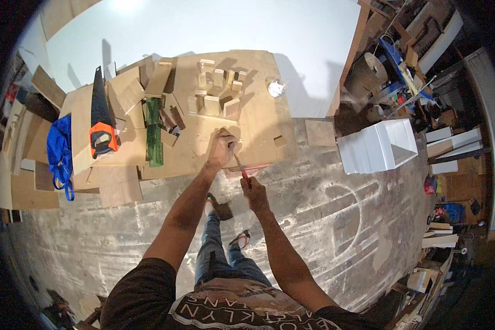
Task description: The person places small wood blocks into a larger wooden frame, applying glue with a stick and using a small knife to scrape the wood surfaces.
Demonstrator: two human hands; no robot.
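At the near edge of the worktable (258, 121), my left hand (221, 151) is closed round a small wooden piece (224, 132), mostly hidden by the fingers. My right hand (254, 195), just off the edge, grips a red-handled screwdriver (243, 171). Its thin metal shaft points up toward my left hand; I cannot tell whether the tip touches the wood. Beyond my hands stand several small wooden blocks (212, 104) in a group, some on a thin strip. A handsaw (100, 113) with an orange and black handle lies to the left.
A green-painted wood strip (154, 132) and loose offcuts (129, 96) lie left of my hands. A blue bag (60, 148) hangs at the table's left end. Crumpled white paper (275, 88) sits at the right. A white box (377, 146) stands on the right, near cluttered shelving.
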